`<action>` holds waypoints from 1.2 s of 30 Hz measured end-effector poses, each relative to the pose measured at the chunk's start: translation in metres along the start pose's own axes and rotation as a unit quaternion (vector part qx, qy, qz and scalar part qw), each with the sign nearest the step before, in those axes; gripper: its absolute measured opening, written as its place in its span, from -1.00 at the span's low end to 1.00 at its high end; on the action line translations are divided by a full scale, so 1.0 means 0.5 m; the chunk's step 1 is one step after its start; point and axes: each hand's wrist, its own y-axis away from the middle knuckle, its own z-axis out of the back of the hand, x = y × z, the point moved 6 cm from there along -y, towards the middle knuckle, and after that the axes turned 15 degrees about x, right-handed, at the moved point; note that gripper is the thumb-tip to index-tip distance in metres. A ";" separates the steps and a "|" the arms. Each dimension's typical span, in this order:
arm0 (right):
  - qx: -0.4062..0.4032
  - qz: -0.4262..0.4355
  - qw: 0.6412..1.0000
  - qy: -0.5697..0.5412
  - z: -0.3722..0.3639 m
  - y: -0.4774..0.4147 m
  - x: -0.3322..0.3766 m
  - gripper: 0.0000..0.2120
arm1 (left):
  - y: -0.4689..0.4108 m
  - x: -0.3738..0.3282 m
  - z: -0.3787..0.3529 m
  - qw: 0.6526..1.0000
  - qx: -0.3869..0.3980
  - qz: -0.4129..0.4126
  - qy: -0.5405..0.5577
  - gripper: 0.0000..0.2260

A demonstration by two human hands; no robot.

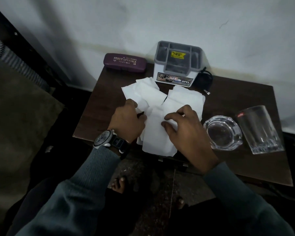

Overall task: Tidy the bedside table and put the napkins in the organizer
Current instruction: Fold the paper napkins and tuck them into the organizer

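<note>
Several white napkins [153, 97] lie overlapped mid-frame on the bedside table [99, 106]. The left hand [127, 119] grips their left edge, the right hand [186, 130] pinches a fold, probably squaring them to fit the organizer [175, 65] just behind, upper centre.

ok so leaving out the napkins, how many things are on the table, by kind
organizer: 1
spectacle case: 1
black cable: 1
glass ashtray: 1
drinking glass: 1
total: 5, napkins left out

Dim indoor light, soft focus (wide-angle bending at edges)
</note>
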 end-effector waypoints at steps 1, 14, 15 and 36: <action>-0.015 -0.003 1.000 0.002 -0.001 0.000 -0.001 -0.81 | 0.000 0.004 -0.001 1.000 0.011 0.001 0.012 -0.54; -0.114 -0.027 0.993 0.017 0.002 -0.012 -0.011 -0.82 | -0.006 0.013 -0.023 0.992 0.064 0.022 0.103 -0.29; -0.113 -0.025 0.993 0.023 -0.002 -0.011 -0.012 -0.82 | -0.004 0.010 -0.027 0.991 0.070 0.020 0.115 -0.26; -0.171 -0.004 0.983 0.060 -0.013 0.004 -0.013 -0.80 | 0.008 -0.035 -0.053 0.978 -0.001 -0.020 0.206 -0.24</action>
